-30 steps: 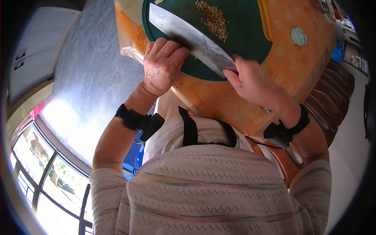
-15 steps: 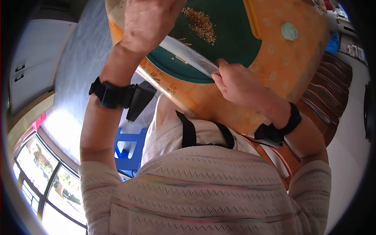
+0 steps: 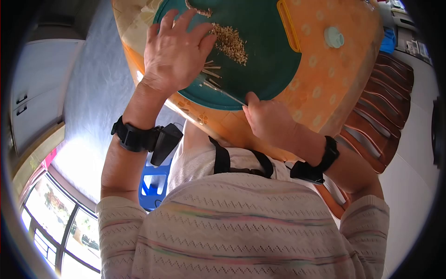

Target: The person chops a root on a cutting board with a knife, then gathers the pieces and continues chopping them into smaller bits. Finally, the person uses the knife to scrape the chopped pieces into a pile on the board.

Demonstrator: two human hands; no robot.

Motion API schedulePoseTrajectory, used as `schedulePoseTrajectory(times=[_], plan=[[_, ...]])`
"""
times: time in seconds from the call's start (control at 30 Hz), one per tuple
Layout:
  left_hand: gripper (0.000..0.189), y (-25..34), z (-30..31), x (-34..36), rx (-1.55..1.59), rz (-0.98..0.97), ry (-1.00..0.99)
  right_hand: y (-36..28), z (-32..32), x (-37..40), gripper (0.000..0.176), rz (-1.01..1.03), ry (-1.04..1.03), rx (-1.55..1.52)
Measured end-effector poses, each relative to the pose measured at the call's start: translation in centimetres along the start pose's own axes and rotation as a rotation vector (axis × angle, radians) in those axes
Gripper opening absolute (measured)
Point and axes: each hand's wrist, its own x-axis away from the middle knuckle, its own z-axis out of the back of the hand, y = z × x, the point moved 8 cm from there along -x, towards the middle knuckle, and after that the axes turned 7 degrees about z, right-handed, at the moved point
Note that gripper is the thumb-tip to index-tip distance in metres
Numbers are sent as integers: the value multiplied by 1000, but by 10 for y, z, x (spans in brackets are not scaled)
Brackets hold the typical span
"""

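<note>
On the round dark green cutting board (image 3: 265, 76), my right hand (image 3: 272, 118) grips a knife (image 3: 227, 94) at the near edge. The blade is seen almost edge-on and points left, its handle hidden in the fist. My left hand (image 3: 176, 53) hovers or rests over the board's left side, fingers spread. Beside its thumb lies a heap of finely chopped pale brown bits (image 3: 231, 45). A few thin strips (image 3: 211, 69) lie between that hand and the blade. Another brownish piece (image 3: 200, 9) is at the board's far side, near the left fingertips.
The board has a yellow handle (image 3: 289, 25) on its right. A pale green cap-like object (image 3: 333, 37) stands on the orange patterned tablecloth (image 3: 320, 79). A brown slatted wooden chair (image 3: 371, 116) is at the right, a blue stool (image 3: 153, 186) below left.
My left hand has come down and spread its fingers over the board. The knife blade has tilted from showing its broad side to nearly edge-on, and my right hand has shifted slightly left and nearer.
</note>
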Motion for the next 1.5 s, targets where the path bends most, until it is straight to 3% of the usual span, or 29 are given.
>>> schedulePoseTrajectory(times=[0.17, 0.33, 0.57, 0.67, 0.73, 0.83, 0.97, 1.5], plan=[[28, -6, -3, 4, 55, 23, 5, -4, -3, 0, 8, -28, -112, 11], [26, -2, 6, 6, 95, 7, 56, -9, -5, 4, 10, 15, 18, 63], [24, -5, 9, 7, 135, -9, 136, -3, -9, 2, 8, -66, -10, 85], [20, -1, 17, 4, 192, -72, 266, 5, -3, -3, 8, -7, 34, 14], [17, -12, 35, 13, 417, -65, 534, 15, -3, -7, 8, -58, -6, -54], [15, -16, 47, 54, 396, 107, 505, 24, 1, -10, 12, -39, 36, -77], [19, 15, -7, 95, 403, -25, 303, 25, 4, -15, 15, -22, -10, -139], [20, 18, -27, 98, 372, 2, 270, 33, 10, -14, 19, -32, 49, -276]])
